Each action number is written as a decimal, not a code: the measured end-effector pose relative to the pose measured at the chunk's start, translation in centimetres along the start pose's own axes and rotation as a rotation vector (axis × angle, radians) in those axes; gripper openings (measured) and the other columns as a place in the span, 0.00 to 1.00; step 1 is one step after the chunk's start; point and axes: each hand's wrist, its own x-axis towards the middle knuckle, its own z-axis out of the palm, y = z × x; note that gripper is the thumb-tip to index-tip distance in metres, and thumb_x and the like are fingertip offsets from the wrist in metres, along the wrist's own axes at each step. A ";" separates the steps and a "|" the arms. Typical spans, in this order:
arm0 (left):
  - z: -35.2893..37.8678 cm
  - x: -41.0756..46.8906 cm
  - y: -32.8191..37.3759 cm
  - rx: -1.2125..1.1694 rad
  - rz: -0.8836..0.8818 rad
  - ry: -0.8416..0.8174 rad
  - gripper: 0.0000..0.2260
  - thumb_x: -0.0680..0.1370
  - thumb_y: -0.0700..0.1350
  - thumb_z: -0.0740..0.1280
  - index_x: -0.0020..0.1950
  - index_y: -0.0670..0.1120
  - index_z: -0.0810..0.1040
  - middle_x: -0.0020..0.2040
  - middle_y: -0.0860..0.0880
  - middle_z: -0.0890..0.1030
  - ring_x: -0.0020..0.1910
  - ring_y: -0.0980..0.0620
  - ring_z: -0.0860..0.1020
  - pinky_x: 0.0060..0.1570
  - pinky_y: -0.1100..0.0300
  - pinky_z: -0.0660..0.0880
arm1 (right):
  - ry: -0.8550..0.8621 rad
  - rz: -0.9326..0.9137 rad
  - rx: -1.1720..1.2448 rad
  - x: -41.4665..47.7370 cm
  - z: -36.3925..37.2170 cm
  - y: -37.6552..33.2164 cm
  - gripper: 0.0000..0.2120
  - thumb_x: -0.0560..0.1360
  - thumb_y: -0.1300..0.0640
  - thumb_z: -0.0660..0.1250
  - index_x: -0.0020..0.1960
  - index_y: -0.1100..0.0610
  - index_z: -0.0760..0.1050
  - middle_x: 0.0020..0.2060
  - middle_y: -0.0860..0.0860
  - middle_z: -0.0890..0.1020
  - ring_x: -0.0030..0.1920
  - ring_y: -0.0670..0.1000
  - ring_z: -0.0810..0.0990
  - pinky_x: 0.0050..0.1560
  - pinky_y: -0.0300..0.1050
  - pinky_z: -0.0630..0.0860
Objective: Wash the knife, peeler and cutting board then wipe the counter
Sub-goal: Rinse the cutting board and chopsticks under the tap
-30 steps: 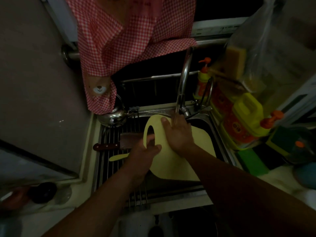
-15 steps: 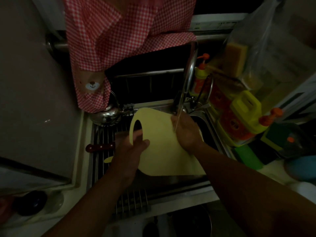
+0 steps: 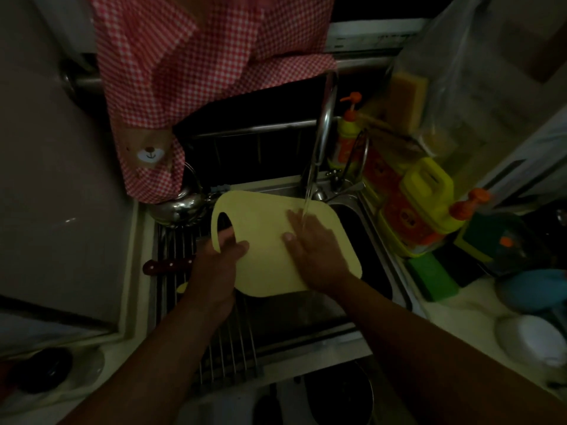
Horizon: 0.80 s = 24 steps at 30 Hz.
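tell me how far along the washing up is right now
Done: nothing certain. The knife lies on the drying rack, but whether it was washed is not visible.

In hand: the left hand grips the cutting board by its handle hole while the right hand lies flat on it under water running from the tap.

Left: wiping the counter. The peeler cannot be clearly identified.

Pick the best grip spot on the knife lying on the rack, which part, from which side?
Take the knife by its dark riveted handle, coming from the left and above. The handle points left, clear on the rack, while the blade end is hidden under the left hand and cutting board.
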 end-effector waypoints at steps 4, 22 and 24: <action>0.4 -0.5 -0.7 -0.051 -0.011 0.069 0.16 0.79 0.39 0.69 0.66 0.49 0.81 0.61 0.46 0.85 0.60 0.41 0.82 0.61 0.39 0.79 | -0.015 0.082 0.012 -3.0 -0.8 3.1 0.52 0.71 0.20 0.30 0.84 0.50 0.52 0.84 0.55 0.54 0.84 0.55 0.51 0.81 0.64 0.51; 5.6 -2.5 1.9 -0.123 -0.257 0.128 0.14 0.83 0.47 0.65 0.68 0.45 0.74 0.59 0.39 0.83 0.52 0.40 0.85 0.40 0.47 0.85 | 0.005 -0.135 0.047 -7.9 -6.1 5.9 0.18 0.83 0.44 0.59 0.71 0.45 0.75 0.63 0.49 0.82 0.59 0.45 0.79 0.61 0.43 0.74; 7.0 -2.3 3.4 -0.085 -0.236 0.045 0.24 0.82 0.64 0.60 0.68 0.47 0.74 0.58 0.39 0.84 0.50 0.39 0.87 0.52 0.40 0.83 | 0.025 -0.063 0.057 -6.5 -8.0 5.1 0.08 0.85 0.47 0.58 0.57 0.44 0.76 0.46 0.45 0.82 0.44 0.41 0.79 0.46 0.43 0.73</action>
